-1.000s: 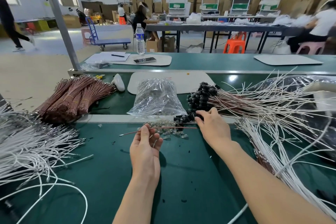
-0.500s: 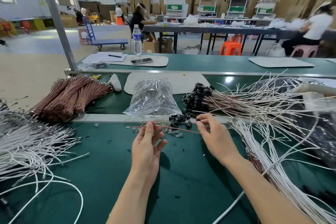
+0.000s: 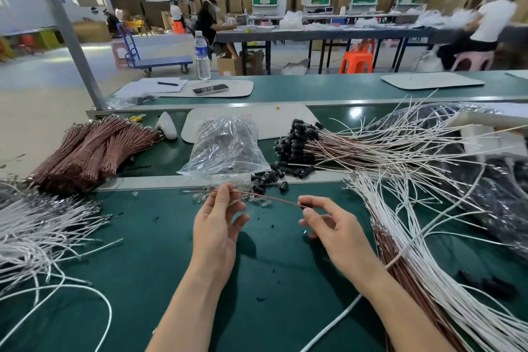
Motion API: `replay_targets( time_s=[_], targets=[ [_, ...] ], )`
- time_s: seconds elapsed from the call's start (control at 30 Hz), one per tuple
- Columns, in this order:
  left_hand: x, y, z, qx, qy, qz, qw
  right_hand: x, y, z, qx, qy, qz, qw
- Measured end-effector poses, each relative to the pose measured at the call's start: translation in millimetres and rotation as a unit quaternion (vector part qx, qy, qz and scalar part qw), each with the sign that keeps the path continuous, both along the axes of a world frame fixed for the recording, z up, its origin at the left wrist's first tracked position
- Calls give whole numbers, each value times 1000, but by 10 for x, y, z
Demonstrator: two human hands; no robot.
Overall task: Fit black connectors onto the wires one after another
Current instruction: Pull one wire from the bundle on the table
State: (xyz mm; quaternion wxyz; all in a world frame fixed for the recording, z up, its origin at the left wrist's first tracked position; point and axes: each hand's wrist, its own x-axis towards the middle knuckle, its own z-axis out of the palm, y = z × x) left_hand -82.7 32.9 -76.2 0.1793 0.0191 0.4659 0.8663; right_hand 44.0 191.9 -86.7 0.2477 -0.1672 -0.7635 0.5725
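One red-brown wire [image 3: 257, 195] spans both hands above the green tabletop [image 3: 271, 266], left hand [image 3: 217, 226] pinching it partway along, right hand [image 3: 331, 226] pinching one black connector [image 3: 304, 206] at its end (a dozen-odd loose connectors [image 3: 267, 177] lie just beyond).

Water bottle [image 3: 202, 57], blue cart [image 3: 160, 61], possibly phone [image 3: 210, 89].
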Motion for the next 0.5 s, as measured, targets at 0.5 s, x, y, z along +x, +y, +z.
replay_targets(
  time_s=[0.5],
  targets=[
    [246, 174, -59, -97, 138, -241, 956, 23, -28, -4, 14, 55, 24, 998]
  ],
)
